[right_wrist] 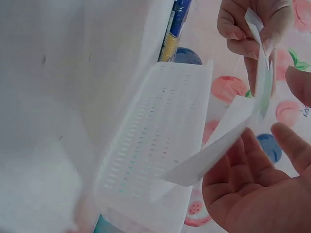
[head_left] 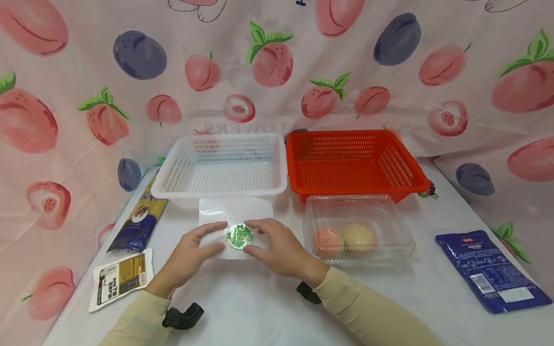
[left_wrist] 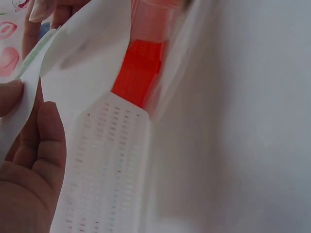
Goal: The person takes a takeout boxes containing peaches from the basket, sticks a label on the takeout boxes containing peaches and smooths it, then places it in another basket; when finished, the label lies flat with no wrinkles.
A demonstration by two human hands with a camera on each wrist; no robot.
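Note:
In front of the person, both hands hold up a white paper piece (head_left: pixel 212 211) with a round green-and-white label (head_left: pixel 239 236) facing the head. My left hand (head_left: pixel 187 253) pinches the paper at the label's left side, thumb in front and fingers behind, as the left wrist view shows. On the other side, my right hand (head_left: pixel 281 247) has thumb and index at the label's right edge. Its remaining fingers (right_wrist: pixel 238 158) bear on the back of the paper. From the right wrist view the thumb (right_wrist: pixel 299 82) appears slightly off the paper. Folds hide whether it is a bag or a sheet.
A white basket (head_left: pixel 281 180) and a red basket (head_left: pixel 294 168) stand behind. Round buns (head_left: pixel 359 240) sit inside a clear lidded box (head_left: pixel 398 226) at right. A blue pouch (head_left: pixel 489 271) lies far right; a blue-gold packet (head_left: pixel 140 218) and white-gold packet (head_left: pixel 123 278) lie left.

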